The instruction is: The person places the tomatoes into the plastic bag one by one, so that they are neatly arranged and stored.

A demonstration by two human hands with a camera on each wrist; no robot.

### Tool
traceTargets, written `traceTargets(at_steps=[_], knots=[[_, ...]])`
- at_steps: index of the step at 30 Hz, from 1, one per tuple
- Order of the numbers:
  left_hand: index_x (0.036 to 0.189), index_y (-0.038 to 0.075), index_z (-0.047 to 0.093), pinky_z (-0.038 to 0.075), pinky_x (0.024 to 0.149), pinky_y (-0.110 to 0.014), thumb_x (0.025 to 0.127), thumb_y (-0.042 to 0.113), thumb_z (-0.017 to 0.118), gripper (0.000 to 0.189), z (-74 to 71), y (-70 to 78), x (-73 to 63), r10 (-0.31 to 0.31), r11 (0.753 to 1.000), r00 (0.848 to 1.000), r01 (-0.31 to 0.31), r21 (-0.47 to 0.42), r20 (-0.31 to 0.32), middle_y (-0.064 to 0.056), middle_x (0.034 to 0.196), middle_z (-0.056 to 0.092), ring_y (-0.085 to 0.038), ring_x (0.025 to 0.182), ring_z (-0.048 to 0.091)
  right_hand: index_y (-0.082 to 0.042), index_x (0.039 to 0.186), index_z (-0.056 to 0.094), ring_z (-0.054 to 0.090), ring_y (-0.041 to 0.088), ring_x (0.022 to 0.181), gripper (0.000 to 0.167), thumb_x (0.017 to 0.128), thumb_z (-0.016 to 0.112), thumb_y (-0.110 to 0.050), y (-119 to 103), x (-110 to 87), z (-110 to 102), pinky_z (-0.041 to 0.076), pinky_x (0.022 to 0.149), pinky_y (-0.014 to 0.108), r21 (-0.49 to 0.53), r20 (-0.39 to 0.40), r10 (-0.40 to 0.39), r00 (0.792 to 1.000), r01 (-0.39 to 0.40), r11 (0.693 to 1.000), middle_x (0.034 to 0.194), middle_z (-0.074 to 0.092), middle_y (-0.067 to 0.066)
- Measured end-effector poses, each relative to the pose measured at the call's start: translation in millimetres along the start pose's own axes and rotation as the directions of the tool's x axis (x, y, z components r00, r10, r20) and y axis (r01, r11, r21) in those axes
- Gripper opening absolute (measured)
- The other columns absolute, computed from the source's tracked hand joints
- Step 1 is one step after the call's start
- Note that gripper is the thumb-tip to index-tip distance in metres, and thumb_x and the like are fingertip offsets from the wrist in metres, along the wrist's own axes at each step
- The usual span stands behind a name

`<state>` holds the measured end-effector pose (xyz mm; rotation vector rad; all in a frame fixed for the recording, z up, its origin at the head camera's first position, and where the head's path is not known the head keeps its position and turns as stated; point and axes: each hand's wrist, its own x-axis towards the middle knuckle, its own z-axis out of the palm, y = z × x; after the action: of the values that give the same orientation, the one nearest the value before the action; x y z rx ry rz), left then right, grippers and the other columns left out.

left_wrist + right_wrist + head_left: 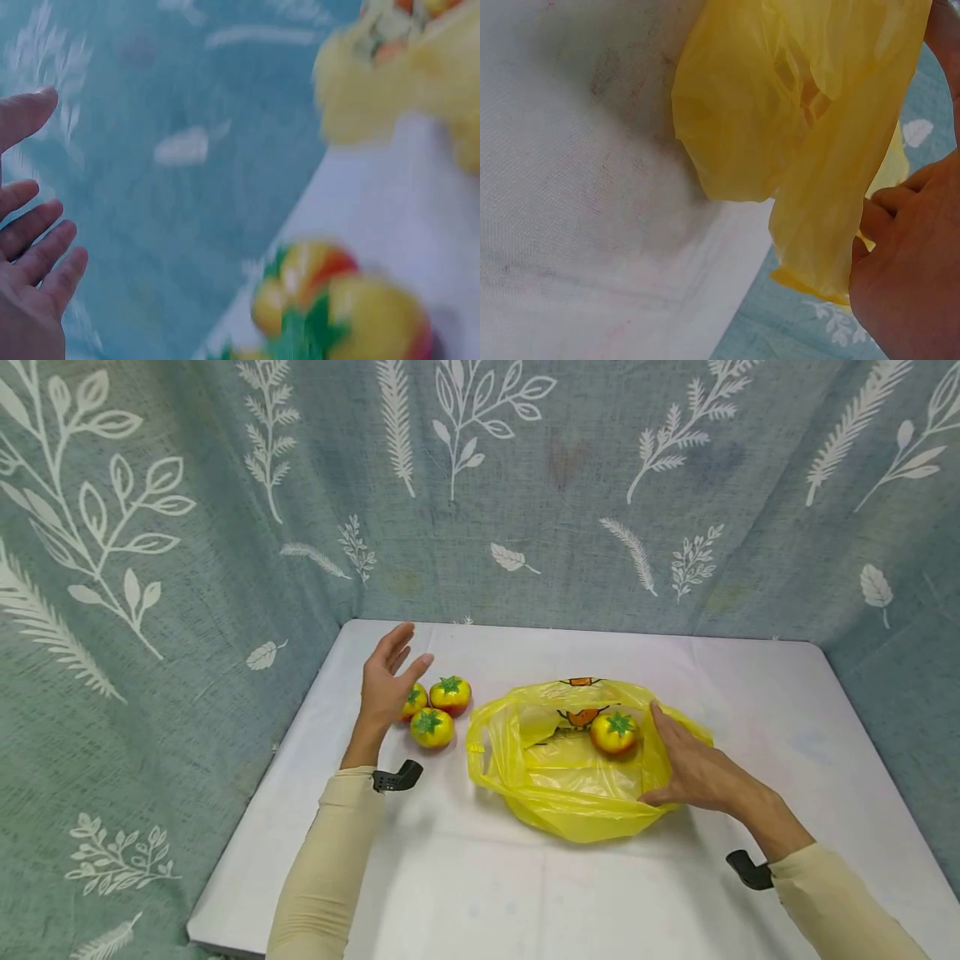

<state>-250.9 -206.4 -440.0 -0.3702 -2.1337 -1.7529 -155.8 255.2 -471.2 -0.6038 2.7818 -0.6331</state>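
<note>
My left hand (384, 687) is raised above the table's left side with its fingers apart, holding nothing. Just right of it, three yellow-and-red tomatoes (432, 728) with green star-shaped tops sit close together; the hand partly covers one of them in the head view. A yellow plastic bag (566, 818) stands with its mouth spread wide, and one tomato (615, 732) lies inside it, toward the right. My right hand (697, 768) holds the bag's right side at the rim, thumb toward the front. In the right wrist view, the bag's film hides its fingertips.
A white cloth covers the table (480, 893). Blue-green curtains (540, 560) with white leaf prints hang behind it and along both sides. Black wrist cameras (398, 776) sit at both cuffs.
</note>
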Motion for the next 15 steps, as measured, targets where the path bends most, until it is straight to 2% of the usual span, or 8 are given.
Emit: traceTargets(at_steps=[3, 7, 11, 15], knots=[[0.148, -0.006, 0.044, 0.031, 0.117, -0.048, 0.095, 0.006, 0.07, 0.06, -20.2, -15.6, -4.4, -0.073, 0.997, 0.994, 0.071, -0.023, -0.077, -0.022, 0.15, 0.046, -0.036, 0.142, 0.041, -0.004, 0.161, -0.008, 0.027, 0.051, 0.143, 0.143, 0.07, 0.085, -0.063, -0.1, 0.0, -0.1, 0.036, 0.108, 0.065, 0.001, -0.002, -0.001, 1.0, 0.001, 1.0, 0.163, 0.012, 0.031], [0.148, -0.008, 0.043, 0.03, 0.118, -0.046, 0.096, 0.008, 0.069, 0.06, -38.2, -23.9, -17.2, -0.197, 0.98, 0.972, 0.194, -0.032, -0.132, -0.025, 0.151, 0.044, -0.036, 0.143, 0.039, -0.004, 0.161, -0.008, 0.026, 0.051, 0.144, 0.143, 0.071, 0.087, -0.059, -0.3, 0.1, 0.1, 0.035, 0.108, 0.066, 0.004, 0.0, 0.004, 1.0, -0.004, 1.0, 0.163, 0.011, 0.031], [0.152, -0.005, 0.038, 0.028, 0.12, -0.045, 0.098, 0.012, 0.068, 0.064, -47.2, -37.0, -29.5, -0.324, 0.945, 0.938, 0.326, -0.003, -0.124, -0.024, 0.156, 0.038, -0.036, 0.146, 0.034, -0.004, 0.161, -0.009, 0.026, 0.052, 0.143, 0.142, 0.071, 0.088, -0.056, -0.5, 0.7, 0.6, 0.035, 0.107, 0.066, 0.005, 0.001, 0.009, 1.0, -0.009, 1.0, 0.163, 0.011, 0.031], [0.157, 0.001, 0.031, 0.026, 0.12, -0.042, 0.098, 0.014, 0.068, 0.07, -50.2, -66.4, -38.7, -0.438, 0.898, 0.894, 0.439, -0.015, -0.091, -0.017, 0.161, 0.033, -0.03, 0.149, 0.029, -0.004, 0.161, -0.009, 0.027, 0.052, 0.143, 0.142, 0.071, 0.089, -0.054, -0.2, 0.9, 0.6, 0.036, 0.107, 0.066, 0.002, 0.002, 0.012, 1.0, -0.012, 1.0, 0.163, 0.011, 0.031]])
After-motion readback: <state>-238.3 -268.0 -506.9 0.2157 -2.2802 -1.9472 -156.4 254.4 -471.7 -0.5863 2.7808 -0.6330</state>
